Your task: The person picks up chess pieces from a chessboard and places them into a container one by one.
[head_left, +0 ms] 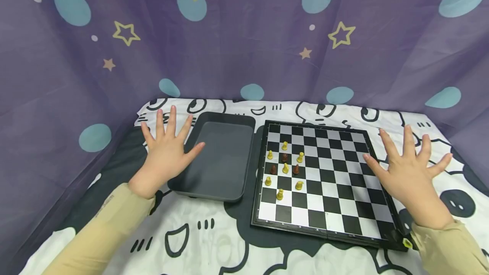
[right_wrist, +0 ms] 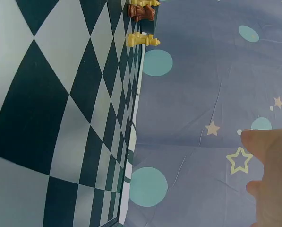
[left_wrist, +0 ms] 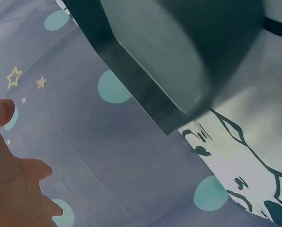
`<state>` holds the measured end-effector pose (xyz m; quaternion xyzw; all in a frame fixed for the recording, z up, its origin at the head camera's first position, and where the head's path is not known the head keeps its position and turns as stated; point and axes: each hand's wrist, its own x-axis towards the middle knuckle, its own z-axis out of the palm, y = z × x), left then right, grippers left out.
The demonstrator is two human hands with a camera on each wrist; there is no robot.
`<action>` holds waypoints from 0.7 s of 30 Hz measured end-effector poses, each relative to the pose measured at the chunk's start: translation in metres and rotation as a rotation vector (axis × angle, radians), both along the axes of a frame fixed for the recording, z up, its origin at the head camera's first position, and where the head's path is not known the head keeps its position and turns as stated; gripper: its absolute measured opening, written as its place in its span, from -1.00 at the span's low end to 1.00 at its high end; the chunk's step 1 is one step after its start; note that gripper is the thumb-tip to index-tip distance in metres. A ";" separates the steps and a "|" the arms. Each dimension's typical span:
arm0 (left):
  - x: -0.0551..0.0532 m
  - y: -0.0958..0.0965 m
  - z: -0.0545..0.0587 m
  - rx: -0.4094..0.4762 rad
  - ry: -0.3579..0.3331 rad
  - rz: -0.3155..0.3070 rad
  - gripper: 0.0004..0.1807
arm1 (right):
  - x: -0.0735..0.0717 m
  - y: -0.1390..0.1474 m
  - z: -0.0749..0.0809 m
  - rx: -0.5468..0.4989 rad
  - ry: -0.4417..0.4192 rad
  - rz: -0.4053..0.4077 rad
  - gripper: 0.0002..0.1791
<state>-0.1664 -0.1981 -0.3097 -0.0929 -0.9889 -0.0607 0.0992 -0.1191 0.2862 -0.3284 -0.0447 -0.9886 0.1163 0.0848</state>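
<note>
My left hand [head_left: 165, 156] is raised with its fingers spread, beside the left wall of a dark grey rectangular tray [head_left: 225, 156]; nothing is in it. Over the right edge of a black-and-white chessboard [head_left: 336, 181], my right hand [head_left: 410, 175] also has its fingers spread and holds nothing. Several yellow chess pieces [head_left: 280, 194] stand on the board's left part, among them a yellow piece [head_left: 285, 168] between brown chess pieces [head_left: 296, 169]. In the right wrist view, a brown knight [right_wrist: 143, 12] shows near a yellow piece [right_wrist: 141, 39].
A white cloth [head_left: 206, 241] with black cartoon drawings covers the table. Behind it hangs a purple curtain [head_left: 244, 46] with stars and blue ovals. A small yellow-green thing [head_left: 407, 243] lies at the board's near right corner, by the right sleeve [head_left: 451, 245].
</note>
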 end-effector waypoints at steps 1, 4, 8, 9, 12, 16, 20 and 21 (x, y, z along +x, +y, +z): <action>-0.001 0.001 0.000 -0.003 0.001 -0.004 -0.14 | 0.000 -0.001 0.000 -0.002 0.001 0.004 -0.11; -0.004 0.007 0.002 -0.008 0.011 -0.023 -0.15 | -0.002 -0.002 0.000 -0.008 0.011 0.018 -0.12; -0.009 0.016 0.005 -0.007 0.021 -0.053 -0.15 | -0.004 -0.005 0.002 -0.012 0.027 0.047 -0.13; -0.011 0.018 0.006 -0.008 0.018 -0.060 -0.16 | -0.005 -0.005 0.003 -0.011 0.030 0.054 -0.14; -0.014 0.026 0.011 -0.017 0.010 -0.086 -0.16 | -0.009 -0.008 0.006 -0.005 0.025 0.074 -0.14; -0.019 0.040 0.017 -0.040 -0.001 -0.117 -0.16 | -0.014 -0.014 0.009 -0.004 0.031 0.127 -0.16; -0.023 0.055 0.023 -0.059 -0.035 -0.152 -0.16 | -0.019 -0.021 0.011 0.022 0.012 0.231 -0.19; -0.024 0.058 0.024 -0.061 -0.045 -0.165 -0.16 | -0.021 -0.022 0.012 0.032 -0.013 0.260 -0.19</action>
